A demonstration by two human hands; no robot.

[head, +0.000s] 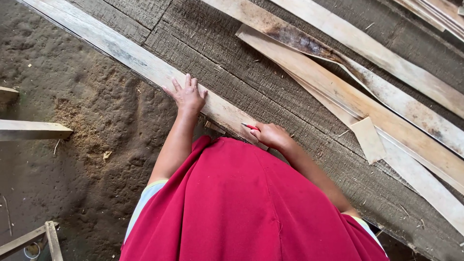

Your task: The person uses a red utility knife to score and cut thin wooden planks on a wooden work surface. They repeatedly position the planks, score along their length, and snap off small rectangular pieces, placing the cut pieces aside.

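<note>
Left hand [187, 95] flat, fingers spread wide, palm down on a pale narrow plank [145, 63]; holds nothing. Right hand [273, 135] closed around a red pencil [250, 127], tip pointing left, resting on the near end of the same plank. Plank runs diagonally from far left to near centre along the edge of a rough dark wooden counter [232, 63]. Red garment [251, 208] fills the near foreground below both hands. To the right on the counter, several long pale offcut strips [367, 104] lie overlapping, with a small wedge-shaped scrap [369, 139] on top. Left: dirt floor [72, 145] with sawdust, a wooden beam end [34, 129] near the left edge.
</note>
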